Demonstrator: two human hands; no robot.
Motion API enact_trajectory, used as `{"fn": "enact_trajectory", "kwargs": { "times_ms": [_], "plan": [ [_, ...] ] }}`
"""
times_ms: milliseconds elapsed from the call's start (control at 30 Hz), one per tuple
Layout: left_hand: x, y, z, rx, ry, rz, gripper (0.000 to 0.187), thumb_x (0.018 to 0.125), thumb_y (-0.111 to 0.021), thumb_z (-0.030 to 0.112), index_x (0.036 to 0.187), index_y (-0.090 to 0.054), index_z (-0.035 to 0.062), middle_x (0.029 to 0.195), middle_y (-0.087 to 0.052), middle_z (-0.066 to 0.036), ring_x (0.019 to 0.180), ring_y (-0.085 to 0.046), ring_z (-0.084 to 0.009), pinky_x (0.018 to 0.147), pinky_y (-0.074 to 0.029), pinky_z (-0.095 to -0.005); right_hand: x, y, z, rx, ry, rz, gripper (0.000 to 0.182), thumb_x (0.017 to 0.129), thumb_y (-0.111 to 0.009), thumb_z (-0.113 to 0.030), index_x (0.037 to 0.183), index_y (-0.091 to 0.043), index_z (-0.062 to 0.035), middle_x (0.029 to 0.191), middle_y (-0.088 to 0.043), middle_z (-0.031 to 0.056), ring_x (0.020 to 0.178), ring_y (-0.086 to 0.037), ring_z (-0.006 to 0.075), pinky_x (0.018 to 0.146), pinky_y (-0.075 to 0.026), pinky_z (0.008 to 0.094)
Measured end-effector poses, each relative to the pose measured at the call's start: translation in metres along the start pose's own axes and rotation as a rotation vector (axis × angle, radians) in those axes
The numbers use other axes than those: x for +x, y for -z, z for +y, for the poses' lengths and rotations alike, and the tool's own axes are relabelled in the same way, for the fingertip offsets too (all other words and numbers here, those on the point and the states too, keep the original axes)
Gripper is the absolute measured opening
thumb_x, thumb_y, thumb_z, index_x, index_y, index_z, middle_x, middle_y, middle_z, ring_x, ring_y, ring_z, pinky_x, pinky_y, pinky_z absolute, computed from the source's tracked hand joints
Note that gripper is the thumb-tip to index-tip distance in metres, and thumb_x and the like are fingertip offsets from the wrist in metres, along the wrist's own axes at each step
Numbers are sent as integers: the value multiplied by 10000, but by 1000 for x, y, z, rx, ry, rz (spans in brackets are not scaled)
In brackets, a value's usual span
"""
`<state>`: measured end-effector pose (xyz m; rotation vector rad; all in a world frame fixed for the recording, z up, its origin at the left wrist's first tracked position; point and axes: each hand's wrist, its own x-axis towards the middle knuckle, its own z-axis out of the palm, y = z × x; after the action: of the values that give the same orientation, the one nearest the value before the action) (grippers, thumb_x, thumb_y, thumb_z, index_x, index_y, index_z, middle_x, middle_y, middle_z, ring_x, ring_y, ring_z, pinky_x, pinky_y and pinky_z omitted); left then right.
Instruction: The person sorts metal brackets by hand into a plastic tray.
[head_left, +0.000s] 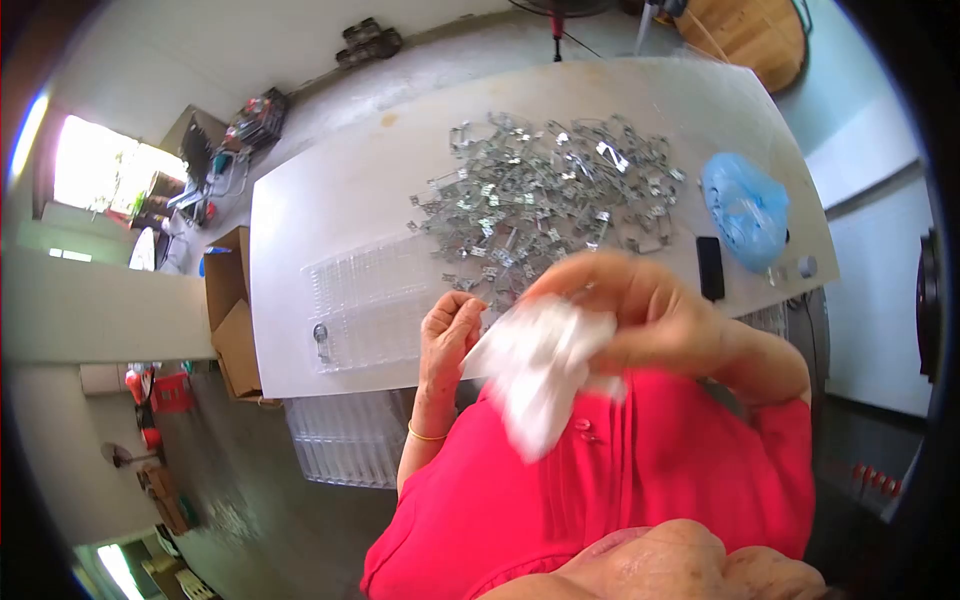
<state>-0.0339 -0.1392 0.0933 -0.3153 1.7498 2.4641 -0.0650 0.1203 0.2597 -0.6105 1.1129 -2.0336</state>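
My right hand (pixel 640 310), blurred by motion, grips a crumpled white cloth or tissue (pixel 545 375) in front of the red shirt. To its left, my left hand (pixel 450 340) is closed, thumb against the curled fingers; what they pinch, if anything, cannot be made out. Just beyond both hands spreads a heap of small metal clips (pixel 560 190), shiny and tangled. Beside my left hand lies a clear ribbed plastic tray (pixel 365 300) on the white table (pixel 310 205). One metal piece (pixel 320 338) sits at the tray's left end.
A blue plastic bag (pixel 745 210) and a black phone (pixel 710 268) are on the table's right side. Stacked clear trays (pixel 345 440) stand below the front edge. An open cardboard box (pixel 230 320) is against the left edge. A round wooden top (pixel 745 40) leans behind.
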Motion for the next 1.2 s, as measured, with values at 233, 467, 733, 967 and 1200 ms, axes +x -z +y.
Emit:
{"fn": "enact_trajectory", "kwargs": {
  "times_ms": [233, 467, 733, 967, 1200],
  "plan": [
    [0, -7, 13, 112, 33, 8, 137, 992, -568, 109, 917, -608, 2, 583, -434, 53, 451, -312, -25, 414, -218, -213, 9, -39, -24, 42, 205, -646, 395, 970, -501, 75, 1365, -508, 98, 1319, -608, 209, 1203, -617, 253, 974, -509, 340],
    [7, -7, 7, 107, 106, -6, 145, 995, -588, 129, 928, -614, 3, 609, -456, 51, 477, -343, -22, 431, -234, -207, -11, -10, -41, -151, 40, -767, 447, 910, -589, 10, 1338, -513, 111, 1369, -527, 298, 1286, -527, 380, 1052, -466, 387],
    [25, -26, 10, 164, 144, -141, 182, 986, -612, 219, 944, -622, 43, 682, -503, 54, 566, -416, -20, 486, -315, -197, -107, 20, -9, -355, 117, -526, 403, 899, -580, -3, 1298, -549, 48, 1291, -584, 215, 1159, -580, 278, 938, -502, 359],
    [38, -52, 3, 192, 191, -77, 138, 968, -619, 156, 906, -627, 33, 626, -478, 63, 520, -385, -17, 459, -281, -200, -127, 63, -51, -554, 169, 78, 369, 889, -571, -15, 1258, -585, -14, 1213, -641, 132, 1032, -633, 175, 823, -538, 331],
    [54, -80, -6, 208, 230, -3, 110, 966, -610, 114, 902, -621, 25, 610, -473, 55, 486, -364, -13, 433, -253, -195, -195, 300, -67, -313, 283, 1180, 262, 874, -496, 4, 1100, -628, 8, 962, -649, 49, 805, -600, 106, 696, -488, 244]
  ]
}}
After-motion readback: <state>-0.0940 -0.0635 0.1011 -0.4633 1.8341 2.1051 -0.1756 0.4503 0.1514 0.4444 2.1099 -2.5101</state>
